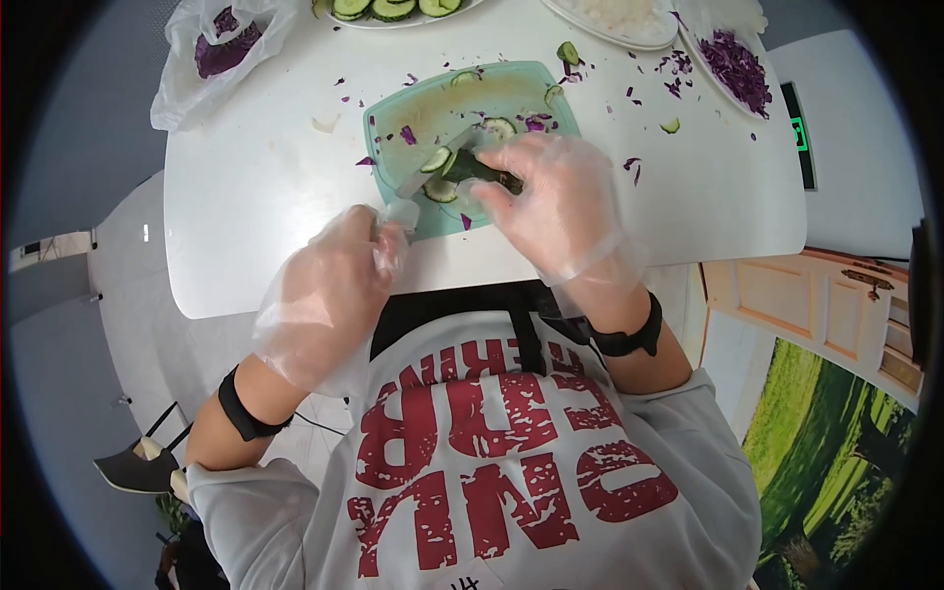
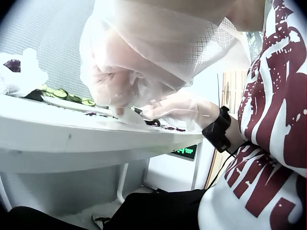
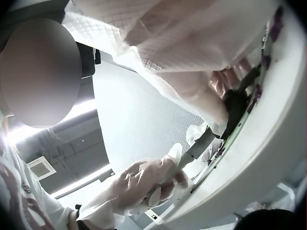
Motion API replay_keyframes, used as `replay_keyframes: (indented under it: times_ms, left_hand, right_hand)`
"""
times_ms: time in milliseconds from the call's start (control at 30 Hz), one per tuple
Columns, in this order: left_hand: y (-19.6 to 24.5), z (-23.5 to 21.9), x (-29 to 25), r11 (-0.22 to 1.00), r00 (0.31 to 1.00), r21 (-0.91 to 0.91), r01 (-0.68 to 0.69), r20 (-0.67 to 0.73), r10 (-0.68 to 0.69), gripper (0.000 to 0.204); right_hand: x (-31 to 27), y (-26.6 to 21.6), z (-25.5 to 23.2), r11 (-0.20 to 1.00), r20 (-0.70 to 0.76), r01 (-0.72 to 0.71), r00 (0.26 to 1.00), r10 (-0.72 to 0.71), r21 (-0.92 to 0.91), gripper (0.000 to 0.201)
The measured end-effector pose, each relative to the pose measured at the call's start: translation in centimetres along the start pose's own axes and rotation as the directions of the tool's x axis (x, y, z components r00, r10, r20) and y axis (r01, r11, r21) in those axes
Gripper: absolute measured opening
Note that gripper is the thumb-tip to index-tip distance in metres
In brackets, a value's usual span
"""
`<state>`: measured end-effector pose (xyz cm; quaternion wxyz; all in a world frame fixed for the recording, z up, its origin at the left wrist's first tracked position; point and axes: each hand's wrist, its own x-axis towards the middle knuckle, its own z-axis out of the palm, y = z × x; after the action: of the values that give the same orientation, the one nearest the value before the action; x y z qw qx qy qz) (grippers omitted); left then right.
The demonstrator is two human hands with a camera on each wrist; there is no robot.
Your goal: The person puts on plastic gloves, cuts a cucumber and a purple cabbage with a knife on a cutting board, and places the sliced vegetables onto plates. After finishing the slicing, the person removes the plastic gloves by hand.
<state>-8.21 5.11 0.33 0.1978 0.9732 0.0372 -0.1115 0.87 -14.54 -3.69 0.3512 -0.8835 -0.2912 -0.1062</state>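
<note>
On the teal cutting board (image 1: 423, 106) lies a dark green cucumber piece (image 1: 470, 169), cut end toward the left. My gloved right hand (image 1: 570, 202) holds it, thumb on the near side and fingers over the far side. A knife (image 1: 430, 165) stands at the cut end, with a thin cucumber slice (image 1: 436, 159) against its blade. My gloved left hand (image 1: 334, 285) grips the knife's handle, and in the right wrist view the fingers of this left hand (image 3: 144, 184) wrap round it. More cucumber slices (image 1: 441, 191) lie on the board around the blade.
Purple cabbage shreds (image 1: 407, 136) are scattered over board and table. At the back stand a plate of cucumber slices (image 1: 393, 10), a plate of pale white pieces (image 1: 619, 18) and a plate of shredded cabbage (image 1: 736, 74). A plastic bag (image 1: 177, 84) holding purple cabbage sits back left.
</note>
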Motion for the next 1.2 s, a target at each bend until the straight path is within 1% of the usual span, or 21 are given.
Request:
replay_keyframes:
  times_ms: [67,100,167,200,267,300,367,467,500,567,600,667,800,867,900,967,1000,1067,1100,1167,1200]
  left_hand:
    - [-0.2,-0.5,-0.2,0.998,0.99,0.042,-0.044,-0.13,0.049,0.025]
    - [-0.3,-0.5,-0.3,0.998,0.99,0.043,-0.041,-0.136,0.047,0.025]
    - [-0.7,-0.3,-0.3,0.987,0.949,0.036,-0.157,-0.273,0.161,0.012]
    - [-0.7,-0.2,-0.3,0.987,0.947,0.038,-0.156,-0.277,0.16,0.012]
    - [-0.5,-0.1,-0.2,0.984,0.931,0.044,-0.172,-0.32,0.177,0.01]
    - [-0.3,-0.2,-0.2,0.984,0.929,0.047,-0.173,-0.325,0.178,0.01]
    - [0.0,-0.5,-0.2,0.972,0.914,0.06,-0.226,-0.332,0.233,0.013]
    - [0.7,-1.0,0.0,0.964,0.906,0.049,-0.262,-0.333,0.263,0.013]
    - [0.7,-1.0,0.1,0.962,0.903,0.05,-0.268,-0.335,0.269,0.013]
    - [0.7,-1.0,0.3,0.959,0.897,0.09,-0.269,-0.339,0.283,0.014]
    - [0.7,-1.0,0.4,0.958,0.895,0.093,-0.272,-0.342,0.287,0.014]
    - [0.7,-1.3,0.5,0.966,0.907,0.073,-0.25,-0.332,0.259,0.015]
    - [-0.5,-1.3,1.4,0.962,0.901,0.095,-0.257,-0.336,0.274,0.016]
    - [-1.4,-1.0,1.7,0.985,0.96,0.107,-0.134,-0.232,0.156,0.017]
    - [-1.6,-0.9,1.8,0.985,0.958,0.108,-0.133,-0.239,0.156,0.017]
    - [-2.0,-0.8,1.9,0.995,0.986,0.096,-0.027,-0.161,0.043,0.02]
    - [-2.1,-0.8,1.9,0.995,0.985,0.097,-0.029,-0.166,0.044,0.02]
    - [-2.3,-0.7,2.0,0.998,0.99,0.068,-0.006,-0.14,0.015,0.025]
    - [-2.4,-0.5,2.0,0.998,0.989,0.068,-0.006,-0.145,0.016,0.025]
    - [-2.7,-0.2,2.0,0.999,0.989,0.042,0.023,-0.147,-0.016,0.028]
    - [-2.7,-0.3,2.0,0.999,0.989,0.042,0.021,-0.15,-0.015,0.028]
  right_hand:
    - [-0.1,-0.2,-0.3,0.999,-0.03,0.035,0.999,-0.036,-0.029,0.029]
    - [-0.1,-0.5,-0.7,0.999,-0.032,0.041,0.999,-0.042,-0.027,0.029]
    - [0.0,-1.2,-1.6,0.999,-0.044,0.038,0.998,-0.038,0.016,0.031]
    - [0.1,-1.3,-1.7,0.999,-0.046,0.043,0.998,-0.043,0.017,0.031]
    - [0.4,-1.4,-1.9,0.987,-0.035,0.138,0.989,-0.141,-0.078,0.029]
    - [0.5,-1.5,-2.0,0.987,-0.039,0.142,0.989,-0.145,-0.079,0.029]
    - [1.0,-1.3,-2.1,0.955,-0.027,0.236,0.969,-0.245,-0.181,0.026]
    - [1.5,-0.3,-2.7,0.929,-0.009,0.328,0.942,-0.335,-0.171,0.023]
    - [1.7,0.1,-2.8,0.928,-0.012,0.327,0.942,-0.334,-0.177,0.023]
    - [2.4,0.7,-3.0,0.907,0.004,0.403,0.914,-0.406,-0.12,0.017]
    - [2.6,0.8,-3.2,0.906,0.0,0.405,0.913,-0.408,-0.123,0.017]
    - [3.5,1.1,-3.7,0.896,0.004,0.432,0.901,-0.434,-0.099,0.013]
    - [6.0,1.5,-5.4,0.888,0.027,0.449,0.893,-0.449,-0.094,0.014]
    - [7.2,1.4,-6.1,0.858,-0.01,0.472,0.875,-0.484,-0.202,0.009]
    - [7.8,1.6,-6.2,0.855,-0.012,0.477,0.872,-0.489,-0.205,0.009]
    - [9.6,2.3,-6.1,0.867,-0.045,0.455,0.88,-0.473,-0.204,0.007]
    - [10.6,2.8,-5.9,0.865,-0.047,0.458,0.878,-0.476,-0.207,0.007]
    - [13.1,3.9,-5.1,0.944,0.016,0.302,0.953,-0.303,-0.132,0.011]
    - [14.4,4.2,-4.7,0.943,0.014,0.306,0.952,-0.307,-0.134,0.011]
    - [17.0,4.7,-3.6,0.931,0.065,0.198,0.98,-0.187,-0.306,0.014]
    - [18.3,5.0,-2.9,0.931,0.062,0.199,0.98,-0.189,-0.308,0.014]
